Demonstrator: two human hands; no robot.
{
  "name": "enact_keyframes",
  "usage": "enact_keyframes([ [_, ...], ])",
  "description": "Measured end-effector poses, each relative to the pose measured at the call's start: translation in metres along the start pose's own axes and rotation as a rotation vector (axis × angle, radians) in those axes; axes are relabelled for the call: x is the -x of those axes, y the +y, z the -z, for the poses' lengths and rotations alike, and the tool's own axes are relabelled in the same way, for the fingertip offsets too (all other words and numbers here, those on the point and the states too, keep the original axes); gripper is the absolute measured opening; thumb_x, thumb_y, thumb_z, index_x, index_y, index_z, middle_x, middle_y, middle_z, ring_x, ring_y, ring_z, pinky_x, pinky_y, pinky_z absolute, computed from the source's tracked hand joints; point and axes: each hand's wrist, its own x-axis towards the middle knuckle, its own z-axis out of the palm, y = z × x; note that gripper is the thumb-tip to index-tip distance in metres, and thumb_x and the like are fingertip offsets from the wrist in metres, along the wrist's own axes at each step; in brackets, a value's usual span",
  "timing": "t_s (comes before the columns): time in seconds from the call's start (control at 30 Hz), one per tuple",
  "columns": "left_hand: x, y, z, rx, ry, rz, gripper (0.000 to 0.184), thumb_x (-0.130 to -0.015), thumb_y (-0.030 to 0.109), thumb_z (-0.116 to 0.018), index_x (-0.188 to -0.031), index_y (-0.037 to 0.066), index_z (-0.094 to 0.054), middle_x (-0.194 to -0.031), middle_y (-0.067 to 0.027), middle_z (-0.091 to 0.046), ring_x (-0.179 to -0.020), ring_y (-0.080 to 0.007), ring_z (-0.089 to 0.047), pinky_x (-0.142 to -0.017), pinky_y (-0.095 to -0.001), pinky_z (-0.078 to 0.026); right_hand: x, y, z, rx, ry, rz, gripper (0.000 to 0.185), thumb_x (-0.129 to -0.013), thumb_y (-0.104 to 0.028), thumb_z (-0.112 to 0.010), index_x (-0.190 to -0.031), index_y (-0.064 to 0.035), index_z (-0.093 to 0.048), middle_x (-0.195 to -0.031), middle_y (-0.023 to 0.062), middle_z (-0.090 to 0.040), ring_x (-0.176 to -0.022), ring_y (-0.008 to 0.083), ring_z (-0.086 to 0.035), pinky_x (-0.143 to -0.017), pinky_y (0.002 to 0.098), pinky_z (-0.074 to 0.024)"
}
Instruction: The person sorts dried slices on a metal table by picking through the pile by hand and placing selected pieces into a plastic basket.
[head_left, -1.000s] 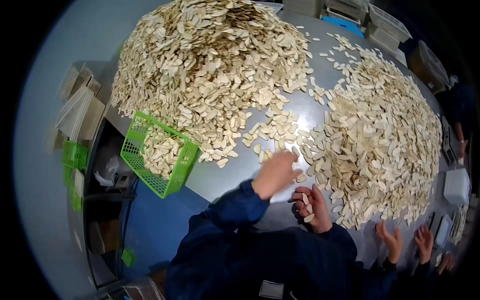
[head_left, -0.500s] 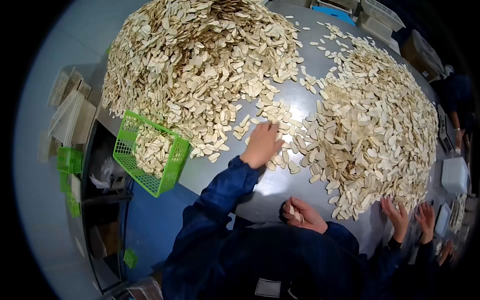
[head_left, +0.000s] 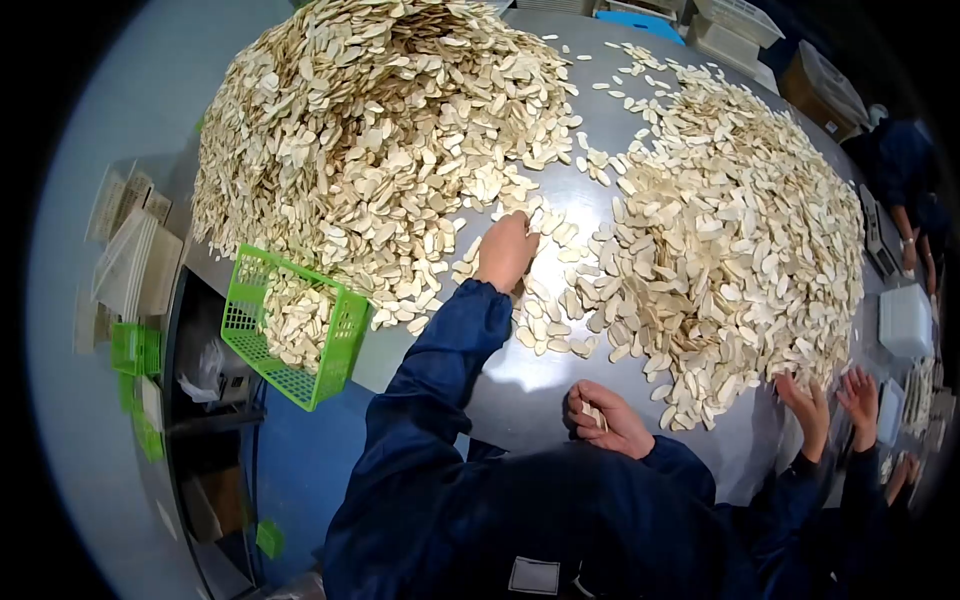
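While right hand (head_left: 618, 424) clasps slices (head_left: 595, 415), left hand (head_left: 506, 252) touches more.

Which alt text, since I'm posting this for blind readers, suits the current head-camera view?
A person's left hand is at loose pale slices between a left heap and a right heap on a metal table; their right hand is curled around some. A green basket at the left holds more, and a co-worker's hands are by the right heap.

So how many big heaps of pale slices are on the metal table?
2: the left heap, rising beyond the green basket, and the right heap, across a gap with loose slices. More could be hidden behind them.
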Motion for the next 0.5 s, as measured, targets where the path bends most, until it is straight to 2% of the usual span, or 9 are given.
enact_keyframes([
  [0.1,-0.004,-0.002,-0.012,-0.054,0.043,-0.015,0.025,-0.080,0.017,-0.063,-0.096,-0.001,-0.057,-0.083,-0.0209,-0.064,-0.084,-0.0383,-0.062,-0.072,-0.0460,-0.048,0.000,-0.001,0.005,-0.004,-0.045,0.012,0.020,-0.098,-0.021,-0.049,-0.089,-0.0027,-0.053,-0.074,0.0042,-0.049,-0.057,0.0086,-0.041,-0.040,0.0184,-0.0301],
  [0.2,-0.001,0.001,-0.008,0.033,-0.007,-0.001,0.024,-0.080,0.015,-0.063,-0.098,-0.001,-0.056,-0.083,-0.0191,-0.065,-0.084,-0.0385,-0.062,-0.071,-0.0467,-0.048,0.005,-0.006,-0.002,0.009,0.026,0.003,0.022,-0.098,-0.023,-0.049,-0.089,-0.0039,-0.053,-0.071,0.0035,-0.046,-0.056,0.0084,-0.039,-0.039,0.0182,-0.0292],
  [0.23,0.003,0.004,-0.002,0.069,-0.012,0.016,0.024,-0.081,0.015,-0.064,-0.098,-0.001,-0.058,-0.080,-0.0158,-0.065,-0.077,-0.0332,-0.064,-0.068,-0.0421,-0.049,0.005,-0.007,-0.002,-0.039,0.052,0.036,0.022,-0.098,-0.024,-0.048,-0.094,-0.0034,-0.053,-0.076,0.0042,-0.048,-0.060,0.0099,-0.042,-0.042,0.0192,-0.0324],
  [0.33,0.034,0.028,0.021,0.396,-0.275,0.003,0.022,-0.081,0.016,-0.067,-0.095,0.001,-0.060,-0.076,-0.0117,-0.063,-0.071,-0.0236,-0.061,-0.065,-0.0338,-0.047,0.000,-0.007,-0.002,-0.188,0.124,0.139,0.028,-0.100,-0.027,-0.046,-0.108,-0.0017,-0.054,-0.090,0.0066,-0.055,-0.072,0.0145,-0.052,-0.052,0.0222,-0.0418],
  [0.37,0.051,0.039,0.027,0.466,-0.433,-0.065,0.023,-0.082,0.017,-0.068,-0.096,0.001,-0.061,-0.076,-0.0109,-0.063,-0.071,-0.0208,-0.061,-0.065,-0.0316,-0.047,-0.008,-0.003,0.011,-0.163,-0.004,0.200,0.038,-0.101,-0.035,-0.041,-0.115,-0.0021,-0.053,-0.099,0.0076,-0.057,-0.083,0.0196,-0.055,-0.064,0.0290,-0.0474],
  [0.4,0.069,0.050,0.033,0.536,-0.586,-0.130,0.024,-0.082,0.018,-0.069,-0.097,0.000,-0.062,-0.076,-0.0100,-0.063,-0.070,-0.0179,-0.060,-0.066,-0.0294,-0.047,-0.005,-0.004,-0.001,-0.177,0.090,0.206,0.039,-0.101,-0.036,-0.039,-0.114,-0.0022,-0.053,-0.098,0.0073,-0.057,-0.083,0.0202,-0.056,-0.066,0.0303,-0.0475],
  [0.47,0.097,0.062,0.047,0.411,-0.626,-0.225,0.024,-0.083,0.018,-0.069,-0.097,0.000,-0.062,-0.076,-0.0102,-0.062,-0.070,-0.0184,-0.059,-0.065,-0.0298,-0.046,0.001,-0.010,-0.039,-0.200,0.270,0.208,0.043,-0.101,-0.040,-0.037,-0.113,-0.0025,-0.054,-0.097,0.0067,-0.058,-0.082,0.0216,-0.056,-0.069,0.0329,-0.0476],
  [0.5,0.108,0.052,0.042,0.352,-0.521,-0.249,0.023,-0.083,0.018,-0.068,-0.097,0.001,-0.062,-0.073,-0.0098,-0.061,-0.068,-0.0191,-0.059,-0.064,-0.0308,-0.046,-0.002,-0.008,-0.034,-0.194,0.262,0.209,0.037,-0.100,-0.034,-0.043,-0.115,-0.0026,-0.055,-0.093,0.0065,-0.059,-0.078,0.0183,-0.056,-0.060,0.0277,-0.0454],
])
